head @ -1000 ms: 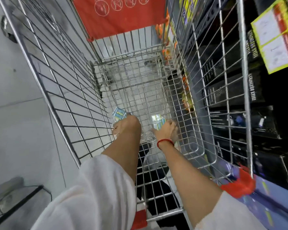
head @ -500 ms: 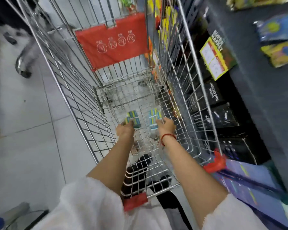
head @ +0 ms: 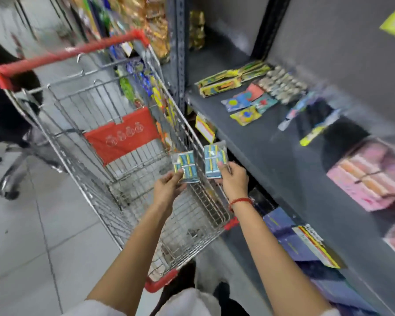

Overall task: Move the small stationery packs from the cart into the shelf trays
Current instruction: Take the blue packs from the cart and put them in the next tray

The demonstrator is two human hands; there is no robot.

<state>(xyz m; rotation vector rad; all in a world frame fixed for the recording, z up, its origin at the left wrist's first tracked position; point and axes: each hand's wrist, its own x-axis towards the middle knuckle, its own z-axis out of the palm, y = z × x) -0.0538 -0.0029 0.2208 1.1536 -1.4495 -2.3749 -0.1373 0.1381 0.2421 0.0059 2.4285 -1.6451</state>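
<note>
My left hand (head: 168, 188) holds a small clear pack of blue and yellow stationery (head: 186, 165) above the right side of the wire cart (head: 132, 201). Beside it, my right hand (head: 234, 179), with a red thread at the wrist, grips a second, similar pack (head: 214, 159) over the cart's right rim, close to the front edge of the dark grey shelf (head: 271, 160). Both packs are held upright, side by side, a little apart. The cart's basket looks empty of packs as far as I can see.
On the shelf lie flat colourful packs (head: 244, 103), long yellow packs (head: 221, 84), a row of small silvery items (head: 283, 87) and pink boxes (head: 369, 176). A red child-seat flap (head: 121, 135) hangs in the cart. Someone in dark clothing (head: 7, 106) stands at the cart's handle.
Both hands have lifted out of the cart's bottom with one pack each, up to rim height and rightward toward the shelf. My view has swung up and right, showing the shelf top.
</note>
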